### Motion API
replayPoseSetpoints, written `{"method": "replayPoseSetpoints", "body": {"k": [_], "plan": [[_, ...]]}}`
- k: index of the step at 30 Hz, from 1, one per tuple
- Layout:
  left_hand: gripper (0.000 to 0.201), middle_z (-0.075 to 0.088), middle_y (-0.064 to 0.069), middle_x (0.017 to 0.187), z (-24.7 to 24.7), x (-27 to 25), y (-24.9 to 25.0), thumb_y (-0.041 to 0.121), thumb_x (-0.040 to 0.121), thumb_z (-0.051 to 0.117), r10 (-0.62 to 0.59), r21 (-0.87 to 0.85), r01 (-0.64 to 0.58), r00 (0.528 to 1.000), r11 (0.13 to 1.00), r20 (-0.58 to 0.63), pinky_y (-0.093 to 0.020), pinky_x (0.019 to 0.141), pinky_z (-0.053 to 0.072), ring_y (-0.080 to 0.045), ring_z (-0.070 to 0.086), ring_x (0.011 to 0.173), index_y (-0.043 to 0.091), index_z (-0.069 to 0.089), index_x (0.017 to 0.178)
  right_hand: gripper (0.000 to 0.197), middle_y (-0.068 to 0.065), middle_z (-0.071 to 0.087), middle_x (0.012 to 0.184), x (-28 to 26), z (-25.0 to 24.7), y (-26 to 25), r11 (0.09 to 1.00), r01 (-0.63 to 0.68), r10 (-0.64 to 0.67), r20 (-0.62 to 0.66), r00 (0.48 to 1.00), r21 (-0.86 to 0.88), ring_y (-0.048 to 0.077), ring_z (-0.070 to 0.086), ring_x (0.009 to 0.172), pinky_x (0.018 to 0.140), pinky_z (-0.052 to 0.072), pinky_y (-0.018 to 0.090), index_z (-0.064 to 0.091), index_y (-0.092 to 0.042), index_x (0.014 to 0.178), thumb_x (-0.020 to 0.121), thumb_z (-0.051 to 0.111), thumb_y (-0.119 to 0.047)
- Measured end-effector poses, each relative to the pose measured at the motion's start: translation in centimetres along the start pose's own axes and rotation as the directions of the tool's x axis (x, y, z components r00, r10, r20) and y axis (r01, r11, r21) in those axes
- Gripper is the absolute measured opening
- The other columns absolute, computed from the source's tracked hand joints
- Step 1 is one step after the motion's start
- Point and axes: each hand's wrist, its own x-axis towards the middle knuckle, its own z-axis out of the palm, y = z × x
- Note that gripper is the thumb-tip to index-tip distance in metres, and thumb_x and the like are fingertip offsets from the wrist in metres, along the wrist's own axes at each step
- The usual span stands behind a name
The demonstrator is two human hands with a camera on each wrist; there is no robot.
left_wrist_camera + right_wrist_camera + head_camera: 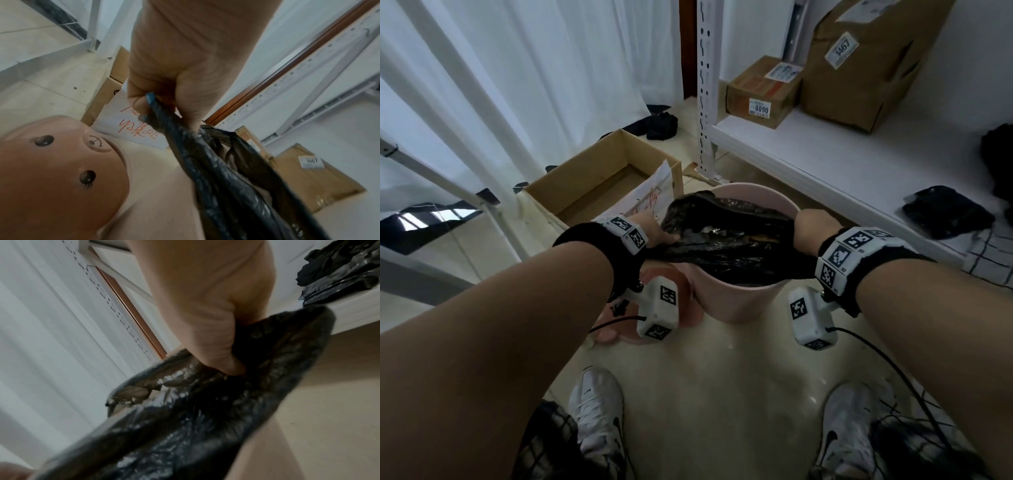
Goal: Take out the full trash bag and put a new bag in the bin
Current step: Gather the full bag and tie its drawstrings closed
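A pink bin stands on the floor between my arms, lined with a full black trash bag. My left hand grips the bag's left edge in a fist; the left wrist view shows its fingers curled round bunched black plastic. On the other side, my right hand clutches the bag's right edge, fingers dug into the plastic. The bag's mouth is pulled together over the bin. Some rubbish shows inside. A pink lid with a cartoon face lies left of the bin.
An open cardboard box with a white sheet stands behind the bin on the left. A white shelf on the right holds brown parcels and folded black bags. White curtains and a metal frame stand left. My shoes are below.
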Motion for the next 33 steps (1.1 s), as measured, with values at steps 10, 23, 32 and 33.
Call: {"method": "replayPoseSetpoints", "body": {"k": [10, 23, 32, 33], "plan": [[0.048, 0.043, -0.018, 0.143, -0.3, -0.6, -0.2, 0.032, 0.103, 0.028, -0.014, 0.003, 0.014, 1.000, 1.000, -0.028, -0.035, 0.109, 0.030, -0.031, 0.041, 0.132, 0.000, 0.040, 0.137, 0.028, 0.012, 0.060, 0.108, -0.2, -1.4, -3.2, 0.934, 0.325, -0.259, -0.347, 0.901, 0.146, 0.033, 0.057, 0.103, 0.083, 0.049, 0.040, 0.056, -0.013, 0.106, 0.082, 0.058, -0.028], [0.042, 0.050, -0.018, 0.135, -6.3, -4.5, 2.9, 0.029, 0.100, 0.040, 0.254, 0.270, -0.195, 0.946, 0.943, -0.202, -0.038, 0.102, 0.036, -0.033, 0.045, 0.125, 0.002, 0.048, 0.132, 0.024, 0.020, 0.063, 0.112, -3.1, -6.9, -0.4, 0.975, 0.197, -0.150, -0.351, 0.924, 0.101, 0.036, 0.056, 0.107, 0.087, 0.044, 0.035, 0.065, -0.002, 0.109, 0.090, 0.050, -0.005], [0.016, 0.062, -0.015, 0.116, -7.0, -8.1, 2.6, 0.015, 0.095, 0.050, 0.266, 0.060, -0.259, 0.927, 0.964, -0.264, -0.031, 0.090, 0.043, -0.030, 0.056, 0.116, 0.013, 0.065, 0.097, 0.021, 0.013, 0.069, 0.110, -6.6, -8.4, 1.6, 0.942, 0.160, -0.057, -0.328, 0.943, 0.296, 0.029, 0.061, 0.105, 0.084, 0.043, 0.025, 0.073, -0.009, 0.103, 0.086, 0.060, -0.010], [0.018, 0.063, -0.014, 0.111, -7.0, -8.1, 2.5, 0.016, 0.094, 0.051, 0.278, 0.024, -0.284, 0.914, 0.959, -0.294, -0.030, 0.085, 0.042, -0.029, 0.058, 0.111, 0.021, 0.059, 0.079, 0.021, 0.013, 0.069, 0.109, -6.6, -8.3, 1.7, 0.937, 0.166, -0.059, -0.329, 0.943, 0.308, 0.029, 0.060, 0.106, 0.082, 0.042, 0.024, 0.073, -0.008, 0.103, 0.087, 0.060, -0.011]]}}
